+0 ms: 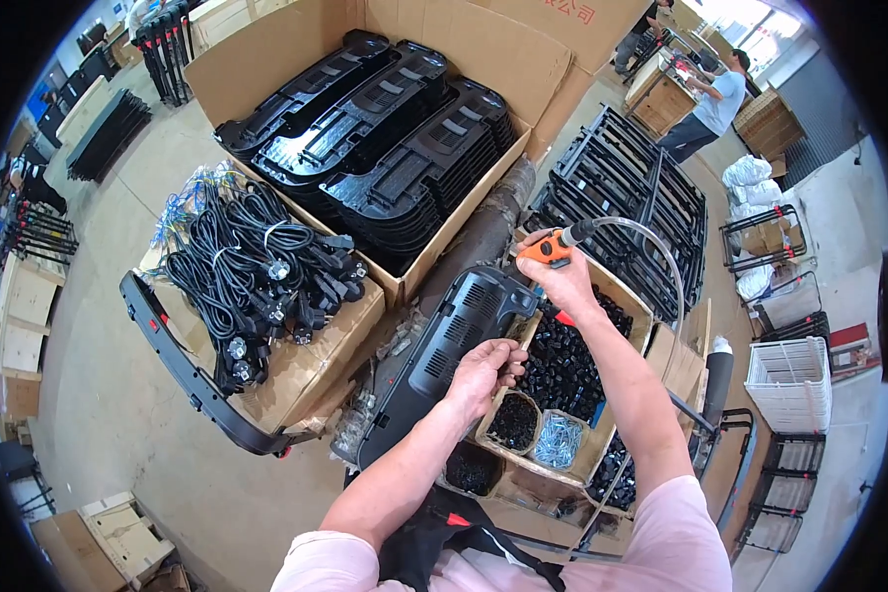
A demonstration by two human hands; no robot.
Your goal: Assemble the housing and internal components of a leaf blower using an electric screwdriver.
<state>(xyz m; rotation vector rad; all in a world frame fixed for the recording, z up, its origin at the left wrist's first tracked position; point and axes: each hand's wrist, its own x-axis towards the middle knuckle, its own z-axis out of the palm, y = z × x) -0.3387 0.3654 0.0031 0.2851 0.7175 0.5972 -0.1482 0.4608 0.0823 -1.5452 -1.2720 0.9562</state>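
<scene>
My right hand [566, 283] is wrapped round an orange and black air screwdriver [551, 249], with a clear hose [661, 252] curving off its back end. The tool's tip is above the far end of a black plastic cover [461, 331] with vent slots, which lies in front of me. My left hand [481, 377] is over the cover's right edge, its fingers curled into a pinch. Anything between those fingertips is too small to make out. Just right of that hand, an open box holds many small black plastic parts [560, 370], dark screws [514, 421] and silver screws [559, 440].
A large cardboard box [464, 212] holds stacked black covers [365, 118]. Left of it, bundled black power cables [257, 266] lie on a carton beside a curved black frame [192, 365]. Black metal frames [622, 197] are stacked right. A co-worker [715, 104] stands at the far right.
</scene>
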